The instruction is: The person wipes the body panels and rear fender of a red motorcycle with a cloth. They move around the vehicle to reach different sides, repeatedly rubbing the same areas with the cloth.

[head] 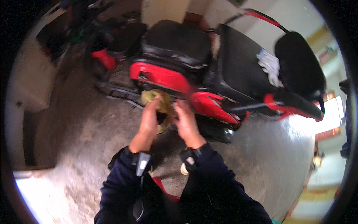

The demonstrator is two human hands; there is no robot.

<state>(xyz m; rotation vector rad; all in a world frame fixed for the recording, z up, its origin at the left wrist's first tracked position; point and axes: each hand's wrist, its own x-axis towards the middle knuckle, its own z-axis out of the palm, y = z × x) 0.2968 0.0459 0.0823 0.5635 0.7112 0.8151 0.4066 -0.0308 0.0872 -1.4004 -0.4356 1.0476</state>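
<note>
My left hand (148, 119) holds a crumpled yellowish cloth (162, 104), which hangs on the inner side of the fingers. To its right, my right hand (186, 120) is raised with its fingers apart and a gap between it and the cloth; I see nothing in it. Just beyond both hands stands a red and black three-wheeler or scooter, with a red side panel (162, 76) and a black front seat (177, 42). Its wide rear seat (243, 61) has a black backrest (299, 61). Motion blurs the hands slightly.
A white glove or cloth (270, 65) lies on the rear seat. A padded armrest bar (296, 105) juts out at the right. Pale cabinets (33, 81) stand at the left. Underfoot is a worn concrete floor (92, 134). Bright light enters at the right (330, 114).
</note>
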